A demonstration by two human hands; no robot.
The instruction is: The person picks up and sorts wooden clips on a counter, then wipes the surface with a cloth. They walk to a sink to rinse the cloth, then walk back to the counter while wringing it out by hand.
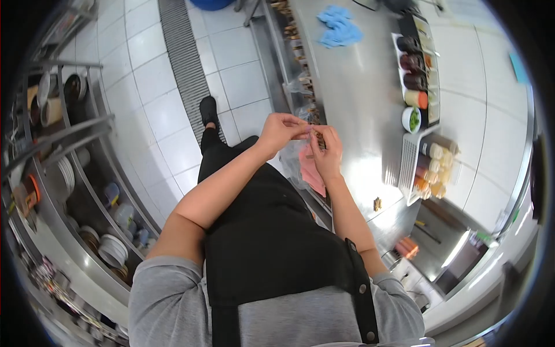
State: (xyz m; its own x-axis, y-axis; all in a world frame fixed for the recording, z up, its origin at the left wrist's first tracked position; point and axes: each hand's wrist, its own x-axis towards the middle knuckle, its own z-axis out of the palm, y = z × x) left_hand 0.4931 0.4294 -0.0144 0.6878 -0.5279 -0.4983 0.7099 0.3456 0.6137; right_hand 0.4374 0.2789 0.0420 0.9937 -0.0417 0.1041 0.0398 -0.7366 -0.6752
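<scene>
My left hand (283,133) and my right hand (327,151) meet in front of my apron, close to the edge of a steel counter (352,81). Both are closed, thumbs and fingers pinched together around something small and pinkish-purple that is too small to name. Under them hangs clear crumpled plastic (292,159), and a pink sheet or cloth (312,170) lies beside it, partly behind my right wrist. Whether the pinched piece belongs to the plastic cannot be told.
On the counter are a blue cloth (339,26), a row of dark jars (411,62), a bowl of chopped greens (411,120) and a white basket (409,168) of bottles. Metal shelving (87,179) with dishes stands left. A floor drain grate (182,58) crosses the tiles.
</scene>
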